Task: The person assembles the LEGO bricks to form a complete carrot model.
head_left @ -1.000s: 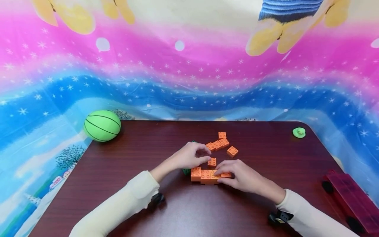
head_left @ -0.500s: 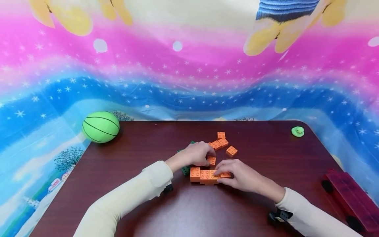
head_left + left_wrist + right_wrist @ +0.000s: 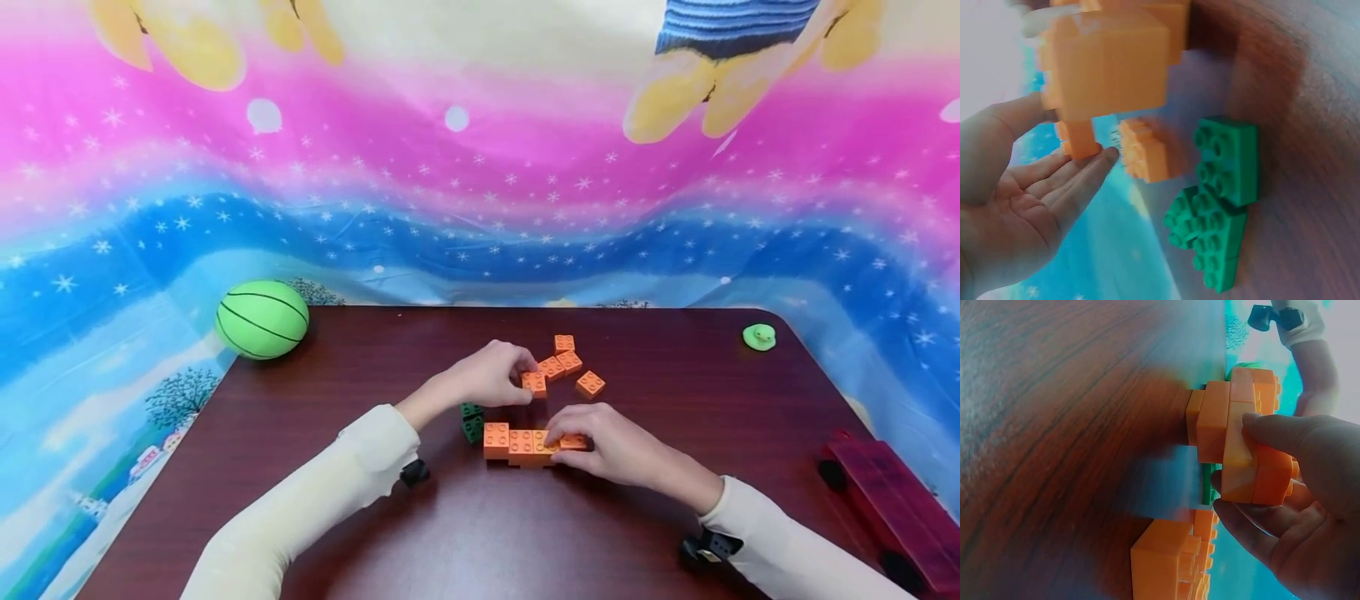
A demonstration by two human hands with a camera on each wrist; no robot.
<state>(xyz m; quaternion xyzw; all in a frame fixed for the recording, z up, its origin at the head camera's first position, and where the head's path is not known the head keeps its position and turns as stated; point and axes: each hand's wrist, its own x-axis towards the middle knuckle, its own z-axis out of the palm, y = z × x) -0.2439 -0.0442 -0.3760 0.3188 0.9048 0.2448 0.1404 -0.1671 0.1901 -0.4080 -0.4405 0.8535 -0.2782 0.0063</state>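
My left hand (image 3: 491,372) pinches a small orange toy brick (image 3: 535,383) between thumb and fingertips, just behind a larger row of joined bricks. In the left wrist view that brick (image 3: 1080,139) partly hides behind the row (image 3: 1110,65). With thumb and fingers, my right hand (image 3: 618,448) holds the right end of this orange brick row (image 3: 520,447), which is stacked in layers. The right wrist view shows the thumb on one side of the row (image 3: 1213,422) and fingers on the other.
Several loose orange bricks (image 3: 591,384) lie behind the hands. Green bricks (image 3: 472,425) sit left of the row, partly under the left arm. A green ball (image 3: 262,321) is at back left, a green toy duck (image 3: 760,337) back right, and a red wheeled toy (image 3: 892,508) at right.
My left hand has closed on the small orange brick and raised it, moving slightly toward the back of the table. The right hand stays on the row's right end.
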